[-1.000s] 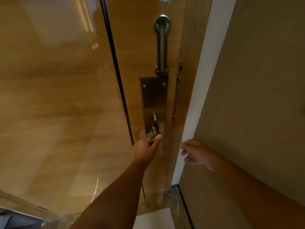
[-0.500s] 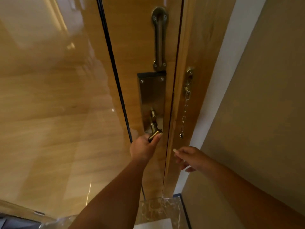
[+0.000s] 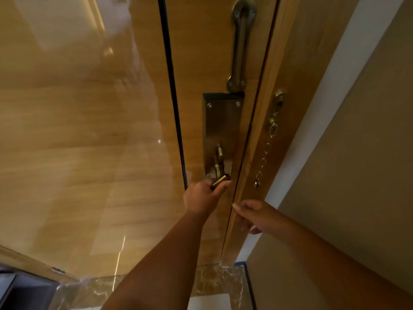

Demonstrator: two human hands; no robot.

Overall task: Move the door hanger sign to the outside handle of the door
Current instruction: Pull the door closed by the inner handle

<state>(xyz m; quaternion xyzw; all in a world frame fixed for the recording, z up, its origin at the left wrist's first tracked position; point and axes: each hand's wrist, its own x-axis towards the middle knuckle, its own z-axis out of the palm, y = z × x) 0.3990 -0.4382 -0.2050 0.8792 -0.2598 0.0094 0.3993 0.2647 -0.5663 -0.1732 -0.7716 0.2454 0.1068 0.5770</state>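
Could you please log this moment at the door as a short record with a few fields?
left hand: left hand wrapped around the brass door handle
right hand: right hand loosely curled by the door's edge, holding nothing visible
door: wooden door, a thin dark gap along its latch edge
security chain: security chain hanging loose from its mount on the frame
chain track: slotted brass bar above the handle plate
door hanger sign: not in view

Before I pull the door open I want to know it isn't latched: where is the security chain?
In the head view the chain hangs loose on the door frame, right of the handle plate, above the right hand.
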